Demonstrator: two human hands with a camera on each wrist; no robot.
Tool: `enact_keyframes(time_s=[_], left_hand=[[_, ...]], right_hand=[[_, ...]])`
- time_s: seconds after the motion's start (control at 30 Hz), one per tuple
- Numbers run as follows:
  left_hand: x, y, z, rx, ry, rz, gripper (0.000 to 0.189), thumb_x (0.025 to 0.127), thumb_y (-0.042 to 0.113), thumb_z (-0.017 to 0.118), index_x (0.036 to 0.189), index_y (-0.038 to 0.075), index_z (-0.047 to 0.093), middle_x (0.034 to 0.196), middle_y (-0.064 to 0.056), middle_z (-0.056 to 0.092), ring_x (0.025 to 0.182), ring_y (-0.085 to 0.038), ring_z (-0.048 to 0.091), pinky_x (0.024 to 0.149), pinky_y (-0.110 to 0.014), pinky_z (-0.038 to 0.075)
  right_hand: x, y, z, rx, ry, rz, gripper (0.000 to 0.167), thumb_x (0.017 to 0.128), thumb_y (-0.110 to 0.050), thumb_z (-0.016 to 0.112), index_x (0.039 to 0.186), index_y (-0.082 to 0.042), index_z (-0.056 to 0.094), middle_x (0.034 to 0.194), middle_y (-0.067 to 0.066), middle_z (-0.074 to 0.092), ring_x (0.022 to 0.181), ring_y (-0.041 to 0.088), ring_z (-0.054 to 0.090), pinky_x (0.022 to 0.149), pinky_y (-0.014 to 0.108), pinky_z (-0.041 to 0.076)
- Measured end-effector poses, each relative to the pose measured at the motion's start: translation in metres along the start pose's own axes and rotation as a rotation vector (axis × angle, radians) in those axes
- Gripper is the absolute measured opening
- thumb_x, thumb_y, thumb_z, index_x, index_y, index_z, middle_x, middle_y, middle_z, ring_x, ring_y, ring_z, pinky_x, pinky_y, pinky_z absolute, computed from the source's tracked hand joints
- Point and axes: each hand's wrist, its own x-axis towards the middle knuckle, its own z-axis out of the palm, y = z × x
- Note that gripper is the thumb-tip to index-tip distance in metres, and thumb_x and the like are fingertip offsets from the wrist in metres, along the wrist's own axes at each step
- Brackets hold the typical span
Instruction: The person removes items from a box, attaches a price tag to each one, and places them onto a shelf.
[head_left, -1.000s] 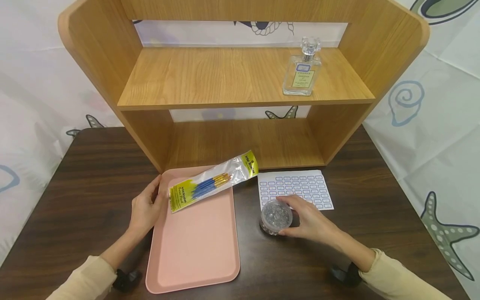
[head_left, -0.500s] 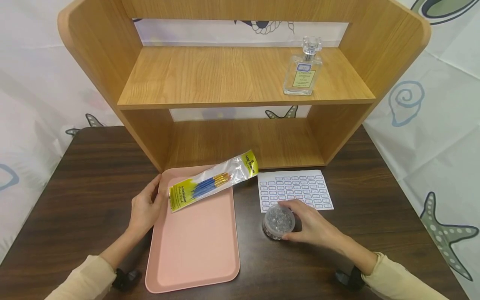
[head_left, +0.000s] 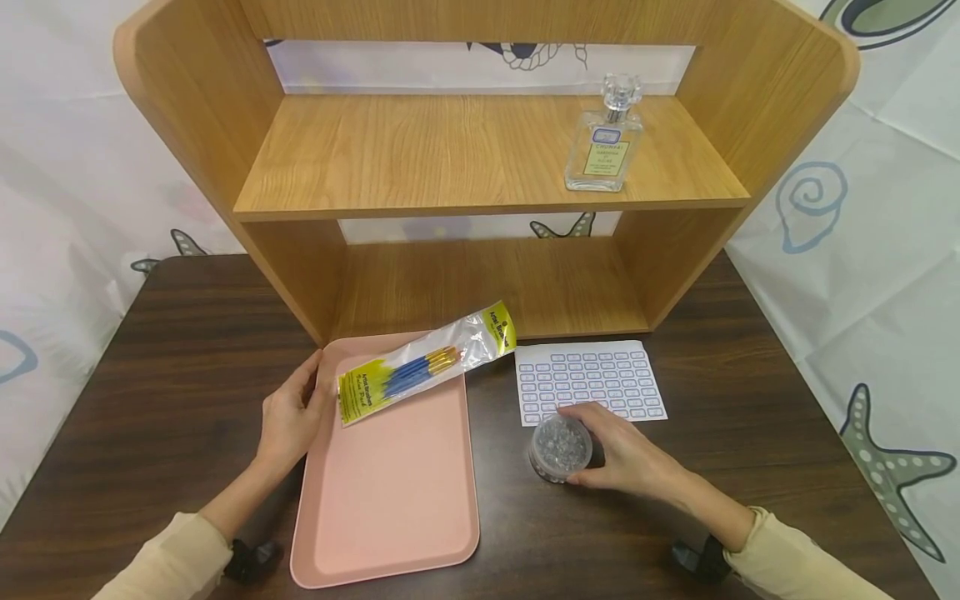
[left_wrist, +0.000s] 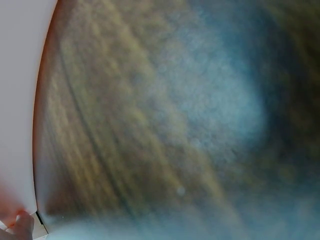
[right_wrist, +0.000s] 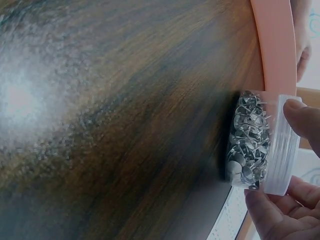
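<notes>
My right hand (head_left: pixel 630 458) grips a round clear plastic jar of silver thumbtacks (head_left: pixel 561 448) between thumb and fingers, just below the sticker sheet. Side-on in the right wrist view, the tacks fill the jar's body (right_wrist: pixel 248 140) beneath a ribbed translucent lid (right_wrist: pixel 281 145). At the upper left edge of a pink tray (head_left: pixel 397 492), my left hand (head_left: pixel 291 417) holds the rim with its thumb on the inner side. A clear packet of blue-handled artist brushes (head_left: pixel 420 367) lies slantwise across the tray's top, its end sticking out past the right rim.
A white sheet of blue-bordered stickers (head_left: pixel 630 375) lies right of the tray. Behind stands a two-tier wooden shelf (head_left: pixel 450 158), with a glass perfume bottle (head_left: pixel 603 154) on its upper board. The table (head_left: pixel 180 350) is dark wood.
My right hand has moved the thumbtack jar a little to the right and toward me, uncovering more of the sticker sheet. The left hand, tray and brush packet stay where they were.
</notes>
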Motion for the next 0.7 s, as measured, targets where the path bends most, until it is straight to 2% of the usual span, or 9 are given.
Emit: enact_keyframes(time_s=[0.07, 0.43, 0.57, 0.7], left_hand=[[0.000, 0.000, 0.000, -0.004, 0.002, 0.002, 0.044, 0.087, -0.006, 0.054, 0.130, -0.010, 0.048, 0.121, -0.030, 0.056, 0.101, -0.040, 0.061, 0.072, 0.008, 0.026], [-0.001, -0.001, 0.000, -0.018, 0.006, 0.007, 0.043, 0.088, -0.005, 0.054, 0.130, -0.010, 0.048, 0.120, -0.031, 0.057, 0.102, -0.041, 0.061, 0.072, 0.008, 0.027], [-0.001, -0.001, 0.000, -0.019, 0.009, 0.010, 0.043, 0.088, -0.005, 0.054, 0.130, -0.010, 0.048, 0.121, -0.030, 0.056, 0.104, -0.041, 0.060, 0.073, 0.008, 0.027], [-0.001, -0.001, 0.000, -0.020, 0.010, 0.007, 0.043, 0.088, -0.005, 0.054, 0.130, -0.010, 0.048, 0.121, -0.030, 0.056, 0.104, -0.040, 0.060, 0.073, 0.008, 0.027]], right_hand=[[0.000, 0.000, 0.001, -0.001, -0.002, -0.006, 0.070, 0.062, -0.018, 0.086, 0.121, 0.001, 0.053, 0.113, 0.011, 0.060, 0.101, 0.023, 0.058, 0.085, 0.040, 0.050], [-0.001, -0.001, -0.002, 0.028, -0.056, 0.003, 0.075, 0.064, -0.021, 0.086, 0.125, 0.001, 0.048, 0.116, 0.013, 0.058, 0.104, 0.026, 0.057, 0.087, 0.043, 0.049], [0.001, 0.001, -0.005, 0.097, -0.040, 0.015, 0.075, 0.065, -0.020, 0.085, 0.125, 0.006, 0.048, 0.118, 0.018, 0.058, 0.105, 0.030, 0.057, 0.088, 0.041, 0.050], [0.007, 0.005, -0.014, 0.213, 0.062, 0.083, 0.056, 0.073, -0.005, 0.078, 0.119, 0.012, 0.051, 0.113, 0.025, 0.059, 0.102, 0.037, 0.059, 0.083, 0.038, 0.053]])
